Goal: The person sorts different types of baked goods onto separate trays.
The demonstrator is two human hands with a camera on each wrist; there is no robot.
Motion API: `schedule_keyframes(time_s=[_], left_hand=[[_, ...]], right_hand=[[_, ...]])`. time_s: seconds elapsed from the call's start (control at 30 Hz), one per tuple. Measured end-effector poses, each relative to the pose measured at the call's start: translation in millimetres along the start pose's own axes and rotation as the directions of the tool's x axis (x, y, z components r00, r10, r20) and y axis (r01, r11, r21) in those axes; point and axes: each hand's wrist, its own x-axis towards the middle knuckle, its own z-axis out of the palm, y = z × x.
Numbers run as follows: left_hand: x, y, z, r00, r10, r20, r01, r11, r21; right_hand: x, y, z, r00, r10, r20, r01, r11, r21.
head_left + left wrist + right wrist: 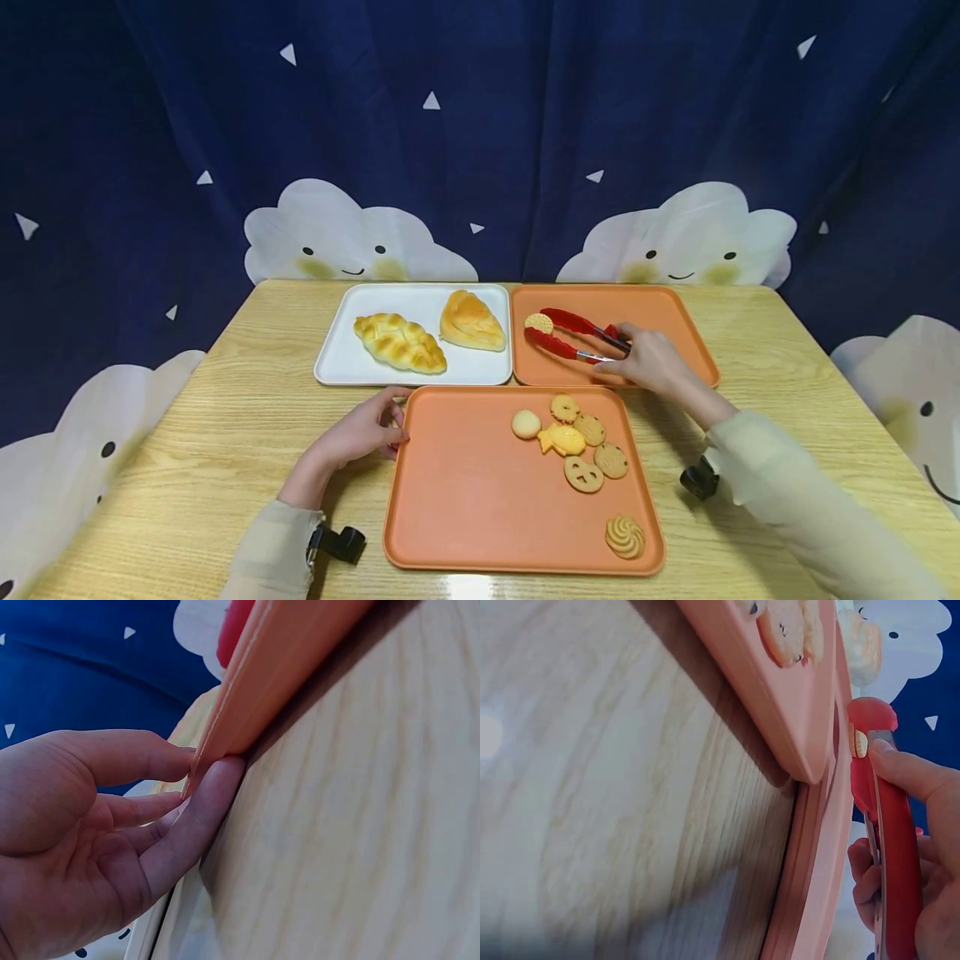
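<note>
- The right hand [651, 360] is gripping red tongs [553, 343], whose parted tips are flanking a round cookie [538, 322] at the left end of the far orange tray [645, 307], presumably spread to its width.
- The left hand [366, 431] is pinching the rim of the near orange tray [472, 500], probably for steadiness.

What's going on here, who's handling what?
A person is working with both hands. The right hand holds red tongs, their tips spread either side of a small round cookie on the back orange tray; I can't tell whether they grip it. The left hand pinches the left rim of the front orange tray, near its far corner. Seven cookies lie on that tray, and two breads on the white tray.
</note>
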Motion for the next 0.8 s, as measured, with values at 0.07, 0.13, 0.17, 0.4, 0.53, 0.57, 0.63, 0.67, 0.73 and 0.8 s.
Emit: schedule_keyframes(time_s=[0.07, 0.13, 0.17, 0.4, 0.53, 0.57, 0.63, 0.67, 0.73, 0.8], left_hand=[[0.2, -0.2, -0.2, 1.000, 0.000, 0.000, 0.000, 1.000, 0.001], [0.4, -0.5, -0.3, 1.000, 0.001, -0.001, -0.001, 1.000, 0.001], [0.5, -0.6, -0.3, 1.000, 0.002, -0.001, -0.002, 1.000, 0.001], [0.1, -0.1, -0.2, 1.000, 0.006, 0.004, -0.006, 1.000, -0.001], [0.5, -0.8, -0.2, 1.000, 0.005, 0.003, -0.005, 1.000, -0.005], [0.6, -1.0, -0.2, 1.000, 0.006, 0.004, -0.005, 1.000, -0.006], [0.8, -1.4, -0.3, 1.000, 0.005, 0.004, -0.005, 1.000, -0.008], [0.8, -1.6, -0.3, 1.000, 0.005, 0.005, -0.005, 1.000, -0.008], [0.7, -1.5, -0.3, 1.000, 0.005, 0.007, -0.005, 1.000, -0.010], [0.5, -1.3, -0.5, 1.000, 0.005, 0.008, -0.005, 1.000, -0.010]], right_hand=[[4, 1, 2, 1.000, 0.003, -0.003, -0.003, 1.000, -0.005], [7, 2, 3, 1.000, 0.010, -0.002, -0.010, 1.000, -0.006], [9, 2, 4, 1.000, 0.016, 0.002, -0.016, 1.000, -0.004], [20, -1, 6, 0.996, 0.080, 0.046, -0.081, 0.997, 0.018], [26, 0, 7, 0.994, 0.097, 0.053, -0.099, 0.995, 0.026], [27, 0, 7, 0.994, 0.100, 0.052, -0.101, 0.995, 0.026], [29, 0, 9, 0.993, 0.104, 0.052, -0.106, 0.994, 0.023], [30, 1, 9, 0.993, 0.108, 0.053, -0.109, 0.994, 0.023], [31, 1, 10, 0.992, 0.112, 0.056, -0.113, 0.993, 0.017], [32, 1, 12, 0.992, 0.113, 0.060, -0.114, 0.993, 0.013]])
